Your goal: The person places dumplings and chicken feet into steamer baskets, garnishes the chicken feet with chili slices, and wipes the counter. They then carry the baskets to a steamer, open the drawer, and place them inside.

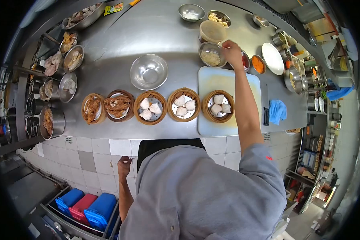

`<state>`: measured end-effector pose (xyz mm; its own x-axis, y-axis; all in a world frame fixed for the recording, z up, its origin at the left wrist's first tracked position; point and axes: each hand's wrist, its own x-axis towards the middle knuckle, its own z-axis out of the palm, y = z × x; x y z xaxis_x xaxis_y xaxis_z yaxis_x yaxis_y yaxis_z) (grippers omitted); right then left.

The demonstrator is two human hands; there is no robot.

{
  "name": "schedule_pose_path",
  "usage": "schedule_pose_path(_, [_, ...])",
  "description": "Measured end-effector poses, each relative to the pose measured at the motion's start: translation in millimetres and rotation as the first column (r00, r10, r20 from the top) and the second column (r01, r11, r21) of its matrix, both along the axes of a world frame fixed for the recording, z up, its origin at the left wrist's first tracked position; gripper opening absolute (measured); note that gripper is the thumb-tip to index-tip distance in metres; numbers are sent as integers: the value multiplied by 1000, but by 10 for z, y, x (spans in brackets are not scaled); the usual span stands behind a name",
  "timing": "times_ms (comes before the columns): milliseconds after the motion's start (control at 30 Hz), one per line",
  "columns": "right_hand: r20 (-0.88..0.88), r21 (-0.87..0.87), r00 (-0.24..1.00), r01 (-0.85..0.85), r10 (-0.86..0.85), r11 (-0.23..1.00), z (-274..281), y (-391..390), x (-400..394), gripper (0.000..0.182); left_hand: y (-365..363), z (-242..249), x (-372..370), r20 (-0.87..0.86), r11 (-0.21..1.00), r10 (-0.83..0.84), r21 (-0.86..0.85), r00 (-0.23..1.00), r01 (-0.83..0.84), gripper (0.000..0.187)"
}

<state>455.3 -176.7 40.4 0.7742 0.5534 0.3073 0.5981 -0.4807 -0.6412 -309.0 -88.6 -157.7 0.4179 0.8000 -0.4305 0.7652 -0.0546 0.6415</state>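
Note:
My right hand point(233, 54) reaches over the far side of the worktop with its fingers pinched together. It hangs beside a steel bowl of pale chopped bits point(211, 57) and partly covers a bowl of red pieces point(245, 61). What the pinch holds, if anything, is too small to name. Down at my side, away from the table, my left hand point(124, 165) is closed, with a small pale spot at the fingers. Below my right forearm, a bamboo steamer of white dumplings point(219, 108) stands on the cutting board point(250, 116). Two more dumpling steamers point(150, 108) point(184, 105) sit to its left.
Two steamers of brown saucy food point(93, 109) point(119, 105) end the row at left. Behind them is a steel mixing bowl point(149, 72). A bowl of orange slices point(258, 64), a white oval plate point(273, 59), a black-handled knife point(266, 116) and a blue cloth point(277, 112) lie right.

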Motion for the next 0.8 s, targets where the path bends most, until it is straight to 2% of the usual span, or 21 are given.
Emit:
schedule_pose_path(33, [30,16,999,38,-38,999,174,37,-54,12,-37,58,62,6,1000,18,-2,1000,-17,23])
schedule_pose_path(100, [42,-58,999,-9,12,998,74,121,-33,11,-106,61,124,3,996,71,-59,997,-71,23])
schedule_pose_path(133, [48,-94,998,-28,33,995,-3,135,16,11,-165,61,140,-9,998,43,-49,999,-43,24])
schedule_pose_path(167, [-32,-257,974,-223,223,940,-191,124,76,13,-234,55,162,-20,999,13,-41,1000,-14,25])
schedule_pose_path(267, [132,-213,905,-373,405,903,-467,7,76,17,-422,159,250,-60,998,-16,-70,998,12,25])
schedule_pose_path(300, [39,-198,940,-326,340,924,-500,-65,214,20,-467,158,258,-77,998,4,-68,997,-9,26])
schedule_pose_path(367, [60,-306,984,-144,170,941,-197,-264,355,20,-617,123,194,-96,995,47,-86,994,-55,26])
schedule_pose_path(400, [20,-443,1000,18,-10,896,-68,-331,416,21,-672,104,157,-95,992,66,-100,993,-75,26])
schedule_pose_path(433, [39,-458,999,44,-30,888,-229,-492,665,24,-717,106,120,-94,989,83,-113,992,-93,26])
schedule_pose_path(467, [128,-541,991,35,41,841,-349,-684,845,32,-757,132,98,-90,993,65,-88,994,-73,25])
schedule_pose_path(500, [107,-534,994,28,35,845,-426,-825,917,38,-795,149,94,-82,997,48,-63,995,-53,25])
schedule_pose_path(600, [84,-488,989,-66,122,870,-556,-1066,892,40,-895,106,20,-58,1000,7,-20,998,-8,23])
schedule_pose_path(633, [79,-430,991,-62,106,901,-581,-1083,888,35,-915,92,-2,-51,1000,-6,-10,999,6,22])
schedule_pose_path(733, [58,-399,997,-18,45,917,-604,-1128,953,28,-911,166,29,-76,996,50,-65,996,-55,21])
schedule_pose_path(767, [71,-375,995,-41,72,926,-597,-1149,984,26,-870,72,-41,-50,1000,-26,2,998,26,22])
schedule_pose_path(800, [85,-350,991,-64,100,935,-595,-1166,1029,23,-850,109,-20,-65,1000,-4,-4,998,3,22])
